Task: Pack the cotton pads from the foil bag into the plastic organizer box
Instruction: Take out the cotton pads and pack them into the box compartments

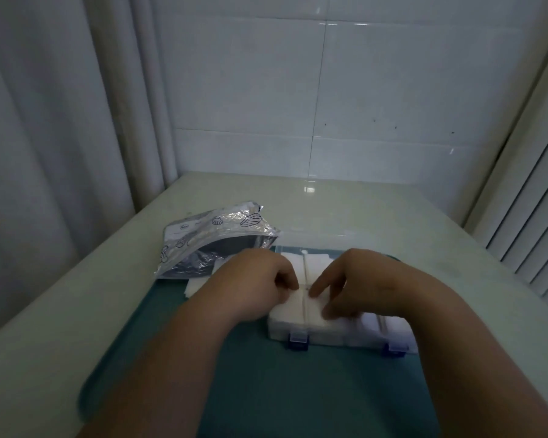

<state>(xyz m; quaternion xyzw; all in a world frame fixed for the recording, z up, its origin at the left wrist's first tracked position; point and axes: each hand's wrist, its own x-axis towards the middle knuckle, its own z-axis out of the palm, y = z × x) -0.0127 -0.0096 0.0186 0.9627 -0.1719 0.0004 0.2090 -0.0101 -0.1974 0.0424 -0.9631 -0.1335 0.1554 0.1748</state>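
left hand [260,279]: fingers curled | right hand [361,279]: fingers extended downward (both palms down)

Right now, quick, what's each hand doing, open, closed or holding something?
Left hand: fingers curled onto the cotton pads; whether it pinches one cannot be told.
Right hand: open, straight fingers pressing the pads in the organizer box.

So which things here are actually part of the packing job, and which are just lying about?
Job: foil bag, cotton pads in the organizer box, loose pads beside the bag, left hand, right hand.
Lying about: teal mat, table, curtain, blinds.
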